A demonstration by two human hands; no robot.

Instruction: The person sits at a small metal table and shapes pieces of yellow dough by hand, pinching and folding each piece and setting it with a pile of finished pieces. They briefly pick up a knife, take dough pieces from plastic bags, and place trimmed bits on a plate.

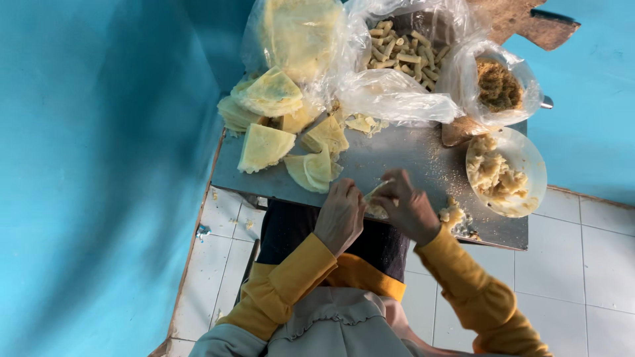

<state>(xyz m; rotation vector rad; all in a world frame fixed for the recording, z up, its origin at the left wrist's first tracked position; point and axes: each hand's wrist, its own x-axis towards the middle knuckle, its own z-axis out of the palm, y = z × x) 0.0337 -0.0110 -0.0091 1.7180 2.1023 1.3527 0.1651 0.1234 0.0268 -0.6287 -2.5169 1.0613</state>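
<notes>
My left hand (340, 215) and my right hand (407, 206) meet at the near edge of a grey metal table (410, 155). Both are closed on one pale yellow wrapper piece (377, 194) held between them. Folded yellow wrapper quarters (266, 147) lie in a loose pile at the table's left. Just right of my right hand sits a small lump of pale filling (452, 213) on the table. A white bowl (532, 165) of the same mashed filling stands at the table's right.
Plastic bags at the far side hold round yellow sheets (297, 33), several finished rolls (403, 53) and brown crumbs (499, 84). A wooden board (522, 23) lies behind them. Blue walls close in left and right; white tiled floor (595, 264) lies below.
</notes>
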